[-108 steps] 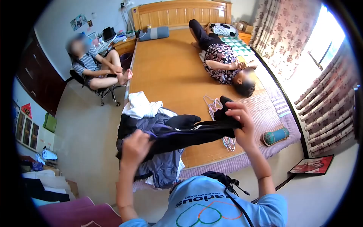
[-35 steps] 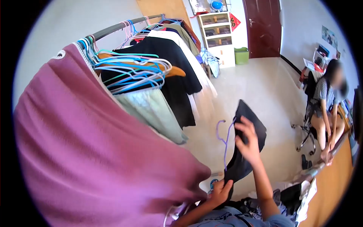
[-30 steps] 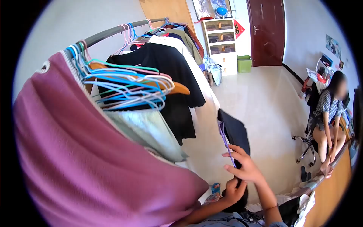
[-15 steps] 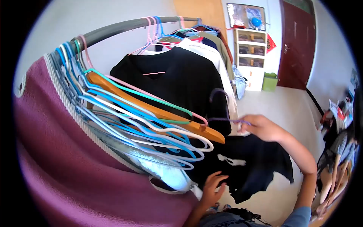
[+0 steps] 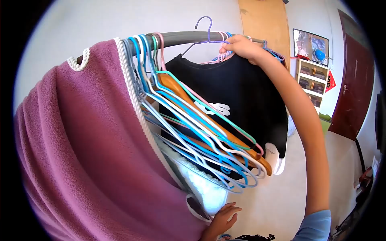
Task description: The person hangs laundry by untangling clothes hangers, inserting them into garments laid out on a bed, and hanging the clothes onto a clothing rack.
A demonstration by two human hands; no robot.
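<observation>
A purple hanger (image 5: 209, 41) carries a black shirt (image 5: 245, 92) with white print on its front. The hanger's hook is raised just above the grey rail (image 5: 179, 38). My right hand (image 5: 240, 47) pinches the hanger's shoulder near the shirt's neck. Low in the view, my left hand (image 5: 225, 220) has its fingers apart and holds nothing, beside the lower edge of a pale cloth (image 5: 205, 188). A bunch of blue, white and green hangers (image 5: 193, 132), with a wooden hanger (image 5: 177, 90) among them, hangs in front of the shirt and hides part of it.
A large purple towel-like cloth (image 5: 88, 148) with white rope trim covers the left side. Beyond the rail stand a wooden panel (image 5: 265, 20), a white drawer cabinet (image 5: 313, 82), a green bin (image 5: 325, 120) and a dark red door (image 5: 354, 80).
My right hand has lifted the purple hanger and black shirt up to the rail. My left hand has stayed low. The view has turned, so the door and cabinet appear further right.
</observation>
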